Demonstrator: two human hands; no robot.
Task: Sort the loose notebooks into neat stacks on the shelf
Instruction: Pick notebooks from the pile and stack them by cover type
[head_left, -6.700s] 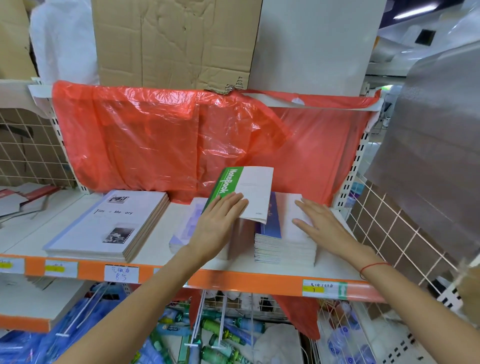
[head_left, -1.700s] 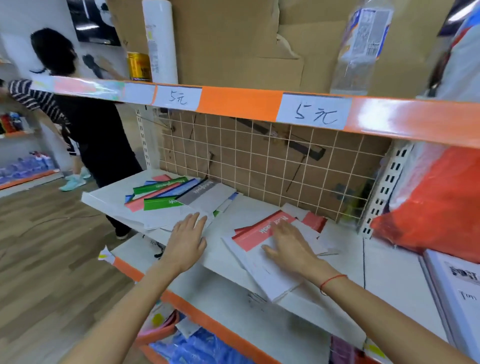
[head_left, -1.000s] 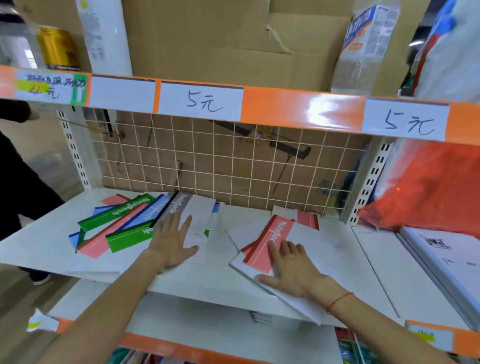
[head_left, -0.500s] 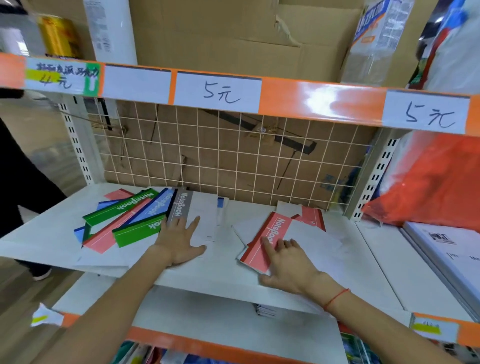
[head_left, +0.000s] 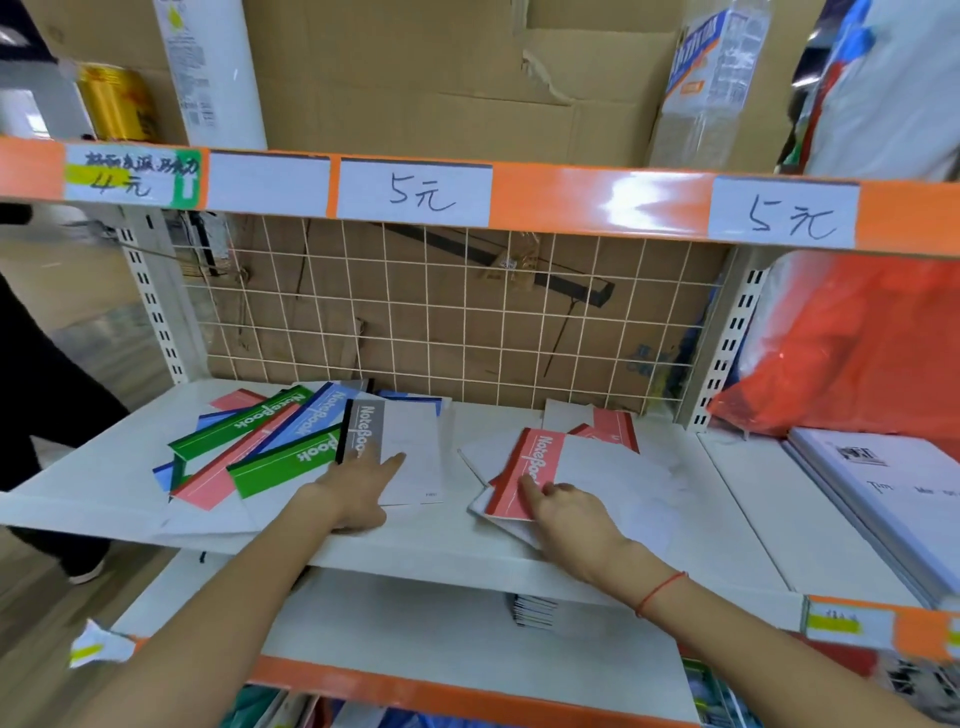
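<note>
Honestly, here's how these look to handle:
notebooks: two loose heaps on the white shelf (head_left: 727, 525); a fanned pile of green, blue and pink ones (head_left: 249, 452) on the left, a red-spined one (head_left: 524, 473) over white sheets on the right
grey-spined notebook (head_left: 400, 447): top of the left pile
left hand (head_left: 358, 493): flat on the grey one, fingers straight and a bit spread; nothing pinched
right hand (head_left: 566, 512): resting on the red cover, fingers mostly straight
feel: my guess is thin, light, floppy; glossy covers probably slide easily
where to grab: likely the spine edge, stiffest part; square up by pushing the edges
</note>
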